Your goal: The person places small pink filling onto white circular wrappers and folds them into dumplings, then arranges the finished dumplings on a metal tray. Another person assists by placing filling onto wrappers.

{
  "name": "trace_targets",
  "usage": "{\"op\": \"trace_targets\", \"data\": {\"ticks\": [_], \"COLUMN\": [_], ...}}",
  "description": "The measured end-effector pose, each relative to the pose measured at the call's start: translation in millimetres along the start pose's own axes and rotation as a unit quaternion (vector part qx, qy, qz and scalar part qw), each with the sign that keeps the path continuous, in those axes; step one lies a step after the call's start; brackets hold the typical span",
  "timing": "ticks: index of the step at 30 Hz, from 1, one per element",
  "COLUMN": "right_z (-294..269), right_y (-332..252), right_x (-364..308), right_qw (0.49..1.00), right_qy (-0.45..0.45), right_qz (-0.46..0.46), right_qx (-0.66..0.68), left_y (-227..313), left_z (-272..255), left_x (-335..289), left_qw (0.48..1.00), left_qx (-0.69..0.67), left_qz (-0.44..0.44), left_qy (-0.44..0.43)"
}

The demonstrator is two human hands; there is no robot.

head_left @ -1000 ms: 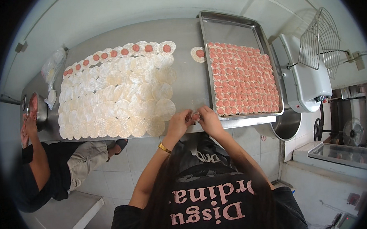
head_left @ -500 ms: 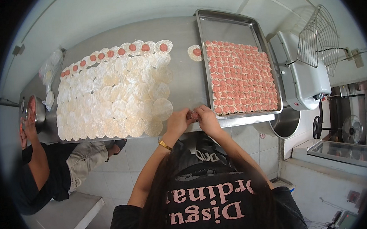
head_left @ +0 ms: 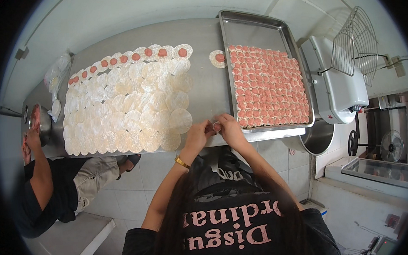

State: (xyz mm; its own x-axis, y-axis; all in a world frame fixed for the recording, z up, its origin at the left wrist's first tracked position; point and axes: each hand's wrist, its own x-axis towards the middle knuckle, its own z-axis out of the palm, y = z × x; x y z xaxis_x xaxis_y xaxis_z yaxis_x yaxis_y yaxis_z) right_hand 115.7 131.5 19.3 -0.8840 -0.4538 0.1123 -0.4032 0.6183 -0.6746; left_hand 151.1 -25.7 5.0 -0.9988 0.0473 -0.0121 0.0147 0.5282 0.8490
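Note:
Near the table's front edge, a small dumpling [head_left: 217, 126] with pink meat filling sits between the fingertips of both hands. My left hand [head_left: 199, 133] pinches it from the left, and my right hand [head_left: 232, 130] closes round it from the right. Left of my hands, round dough wrappers [head_left: 135, 112] lie in overlapping rows, dusted with flour. Along their far row, several wrappers bear dabs of pink filling [head_left: 182, 52]. One filled wrapper [head_left: 217, 59] lies apart, beside the tray. Rows of open-topped dumplings [head_left: 270, 88] fill most of the metal tray [head_left: 254, 27] at right.
A white machine [head_left: 336, 83] and a wire rack [head_left: 354, 45] stand beyond the tray, above a large metal pot [head_left: 319, 136]. At far left, a co-worker's hands [head_left: 30, 142] work at a metal bowl [head_left: 44, 125]. A plastic bag [head_left: 58, 74] lies nearby.
My fingertips have shifted slightly around the dumpling, with the right hand a little higher. The co-worker's hand has moved a little at the bowl.

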Motion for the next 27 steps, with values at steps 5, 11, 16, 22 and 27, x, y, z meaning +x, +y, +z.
{"op": "trace_targets", "data": {"ticks": [5,11,16,22,27], "right_z": [-4,-10,-7,-6,-4], "right_y": [1,1,1,9,9], "right_x": [1,2,1,6,4], "right_qw": [0.997,1.000,0.998,0.994,0.981], "right_qy": [-0.058,-0.003,-0.060,-0.084,-0.142], "right_qz": [-0.005,-0.003,-0.010,-0.076,-0.115], "right_qx": [-0.057,0.008,0.001,0.003,-0.069], "left_y": [3,7,12,5,-2], "left_z": [0,-4,-5,-5,-26], "left_x": [1,-5,-6,-6,-4], "left_qw": [1.000,1.000,0.998,0.998,0.993], "left_qx": [0.007,0.018,0.045,0.037,0.006], "left_qz": [-0.016,-0.026,0.003,-0.037,-0.102], "left_qy": [-0.008,0.003,0.042,0.023,0.058]}}
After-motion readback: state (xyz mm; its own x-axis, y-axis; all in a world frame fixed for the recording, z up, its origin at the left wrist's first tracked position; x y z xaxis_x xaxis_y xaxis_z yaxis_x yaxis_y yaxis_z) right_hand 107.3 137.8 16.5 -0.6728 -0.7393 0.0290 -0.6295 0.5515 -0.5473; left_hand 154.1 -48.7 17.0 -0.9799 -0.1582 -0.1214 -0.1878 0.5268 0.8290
